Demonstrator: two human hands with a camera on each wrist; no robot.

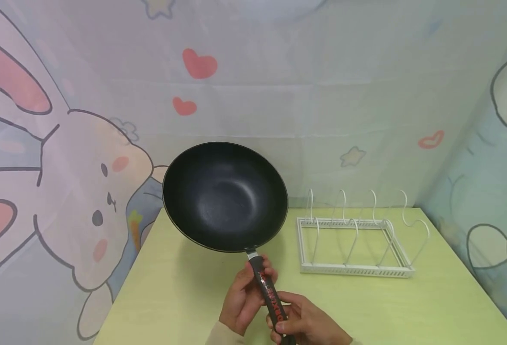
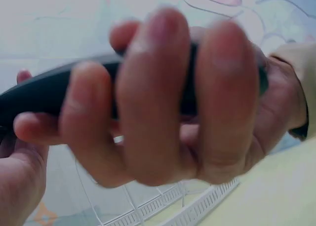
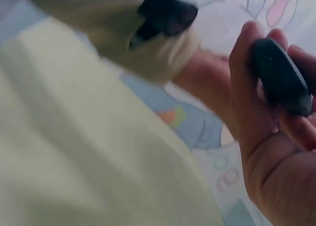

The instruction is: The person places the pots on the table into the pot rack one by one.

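A black wok with a long black handle bearing red lettering is held up above the table, its hollow side facing me. My left hand grips the handle close to the metal collar below the bowl. Farther down, my right hand holds the handle's end, thumb on top. In the left wrist view, blurred curled fingers wrap round the dark handle. The right wrist view shows the handle's tip within my right hand.
To the right stands a white rack with several curved wire dividers on the yellow-green table. Behind and beside the table hangs a printed cloth with a rabbit, hearts and stars.
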